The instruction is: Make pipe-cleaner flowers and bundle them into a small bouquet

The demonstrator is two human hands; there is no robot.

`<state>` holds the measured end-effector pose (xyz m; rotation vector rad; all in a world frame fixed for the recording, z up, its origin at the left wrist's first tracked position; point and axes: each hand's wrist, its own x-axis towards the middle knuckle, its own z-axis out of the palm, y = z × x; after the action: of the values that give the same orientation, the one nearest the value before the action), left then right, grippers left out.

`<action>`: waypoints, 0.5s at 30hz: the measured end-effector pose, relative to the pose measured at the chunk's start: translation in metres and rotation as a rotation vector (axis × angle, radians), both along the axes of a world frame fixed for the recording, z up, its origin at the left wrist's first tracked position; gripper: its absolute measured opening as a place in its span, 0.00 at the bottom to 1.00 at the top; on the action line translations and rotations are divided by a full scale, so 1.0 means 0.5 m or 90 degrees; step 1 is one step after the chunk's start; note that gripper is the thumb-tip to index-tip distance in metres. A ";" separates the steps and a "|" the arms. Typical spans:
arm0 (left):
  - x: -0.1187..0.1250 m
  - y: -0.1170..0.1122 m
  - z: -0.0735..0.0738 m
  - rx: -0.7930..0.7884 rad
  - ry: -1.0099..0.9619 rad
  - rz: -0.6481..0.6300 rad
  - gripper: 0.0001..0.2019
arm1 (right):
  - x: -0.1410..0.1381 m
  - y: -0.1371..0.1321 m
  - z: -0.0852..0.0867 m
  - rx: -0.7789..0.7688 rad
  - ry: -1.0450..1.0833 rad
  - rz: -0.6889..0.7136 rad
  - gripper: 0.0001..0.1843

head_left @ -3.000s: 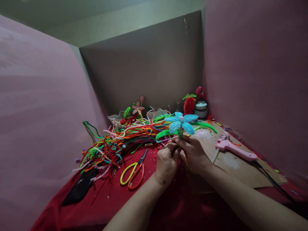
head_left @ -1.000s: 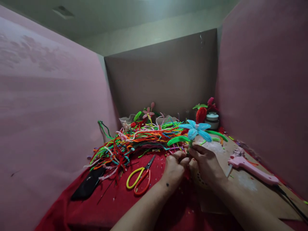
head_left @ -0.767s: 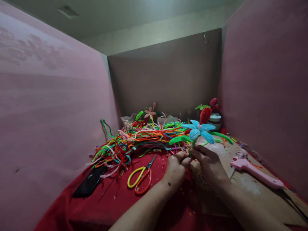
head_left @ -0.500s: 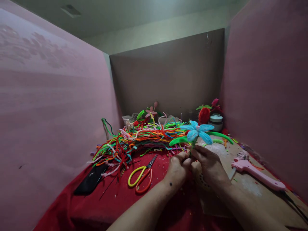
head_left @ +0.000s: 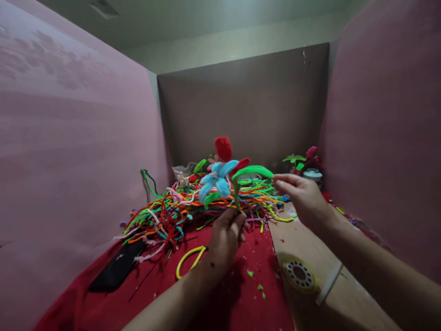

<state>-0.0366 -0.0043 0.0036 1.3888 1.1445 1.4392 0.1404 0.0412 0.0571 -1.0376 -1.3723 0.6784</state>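
My left hand is closed round the green stem of a pipe-cleaner flower bunch, held upright over the red cloth. The bunch has a blue flower, a red bud on top and green leaves. My right hand is to its right, thumb and fingers pinched on the tip of a long green leaf that arches out from the stem. Behind both hands lies a heap of coloured pipe cleaners.
Yellow-handled scissors lie partly hidden under my left wrist. A black flat object lies at the left on the red cloth. A wooden board with a round tape reel is at the right. Finished flowers and a jar stand at the back right. Pink walls close in both sides.
My left hand has lifted the bunch up and to the left, so the red bud now shows. My right hand has left the stem and moved right onto the leaf tip. The view shifted.
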 end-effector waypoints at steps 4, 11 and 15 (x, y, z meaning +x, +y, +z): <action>-0.038 0.015 0.014 0.020 -0.037 0.051 0.12 | -0.035 0.172 0.058 0.143 -0.366 -0.107 0.20; -0.100 0.027 -0.015 -0.077 -0.070 0.059 0.14 | -0.133 0.405 0.010 0.071 -0.576 0.036 0.32; -0.140 0.032 -0.027 -0.134 -0.132 0.100 0.14 | -0.150 0.417 -0.049 0.020 -0.666 0.177 0.29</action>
<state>-0.1067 0.0118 -0.0097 0.9995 1.2503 1.4861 0.0652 0.2499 0.0325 -1.2439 -2.4487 0.2775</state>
